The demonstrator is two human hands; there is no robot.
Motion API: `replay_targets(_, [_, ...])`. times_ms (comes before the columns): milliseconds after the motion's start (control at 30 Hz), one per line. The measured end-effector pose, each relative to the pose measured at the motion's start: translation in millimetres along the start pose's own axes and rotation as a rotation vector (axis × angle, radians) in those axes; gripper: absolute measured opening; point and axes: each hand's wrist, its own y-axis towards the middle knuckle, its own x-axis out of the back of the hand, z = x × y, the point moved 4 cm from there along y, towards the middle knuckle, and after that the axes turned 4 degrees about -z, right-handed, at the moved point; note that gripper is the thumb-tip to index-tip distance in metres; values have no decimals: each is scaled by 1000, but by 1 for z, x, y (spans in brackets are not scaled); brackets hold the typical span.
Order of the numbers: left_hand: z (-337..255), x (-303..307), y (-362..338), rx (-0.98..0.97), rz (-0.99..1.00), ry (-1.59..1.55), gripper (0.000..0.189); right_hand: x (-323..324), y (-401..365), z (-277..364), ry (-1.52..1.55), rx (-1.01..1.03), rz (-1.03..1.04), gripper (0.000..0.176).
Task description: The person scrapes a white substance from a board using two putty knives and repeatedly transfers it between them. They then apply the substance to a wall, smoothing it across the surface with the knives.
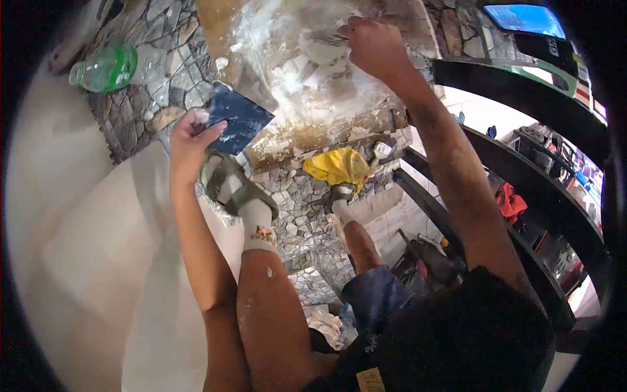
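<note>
My left hand [192,137] pinches a dark blue, flat square plate [240,121] smeared with white, thumb on top. The plate is held over the near left edge of a brown board [261,151]. White paste and powder [313,78] are spread across the board in patches and lumps. My right hand [377,51] is closed above the board's far part, beside a greyish smeared patch. Whatever its fingers hold, if anything, is hidden.
A green-labelled clear bottle [108,68] lies on the stone-patterned floor [173,42] at left. A yellow cloth or bag [339,165] lies by the board's near edge, close to my feet. Black rails [516,85] run along the right. A lit screen [526,21] is at upper right.
</note>
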Motion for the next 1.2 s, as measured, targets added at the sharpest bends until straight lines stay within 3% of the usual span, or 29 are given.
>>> replay_targets(133, [-21, -14, 12, 140, -129, -663, 13, 22, -14, -21, 105, -250, -171, 27])
replay_targets(233, [6, -52, 35, 278, 39, -860, 15, 7, -40, -32, 666, -570, -104, 28])
replay_targets(267, [13, -62, 37, 306, -29, -761, 18, -10, -49, -35, 801, -637, -109, 27])
replay_targets(333, [9, -83, 44, 345, 19, -809, 20, -44, -72, -39, 1062, -779, -127, 25])
replay_targets(433, [-16, -107, 34, 330, 63, -811, 26, -52, -95, -23, 1737, -1027, -175, 26])
replay_targets(533, [-21, -119, 33, 222, 171, -743, 31, -36, -100, -11, 1868, -1113, -296, 29])
replay_targets(567, [-16, -122, 32, 282, 151, -732, 31, -26, -101, -7, 1944, -1148, -355, 29])
replay_targets(600, [-18, -123, 26, 344, 130, -718, 31, -24, -107, -11, 1805, -1187, -203, 29])
replay_targets(700, [4, -126, 24, 443, 159, -817, 30, -17, -114, -17, 1592, -1039, -280, 35])
replay_targets(833, [16, -133, 18, 532, 223, -913, 31, 15, -111, -7, 1540, -988, -255, 38])
replay_targets(867, [15, -133, 18, 515, 214, -913, 31, 16, -115, -4, 1483, -1019, -287, 26])
replay_targets(1000, [0, -138, 20, 487, 219, -912, 33, 32, -119, 8, 1188, -746, -284, 25])
replay_targets(1100, [-11, -142, 16, 454, 224, -869, 36, 52, -112, 19, 932, -393, -337, 23])
replay_targets(1200, [-18, -147, 10, 467, 254, -859, 39, 51, -115, 30, 989, -234, -376, 31])
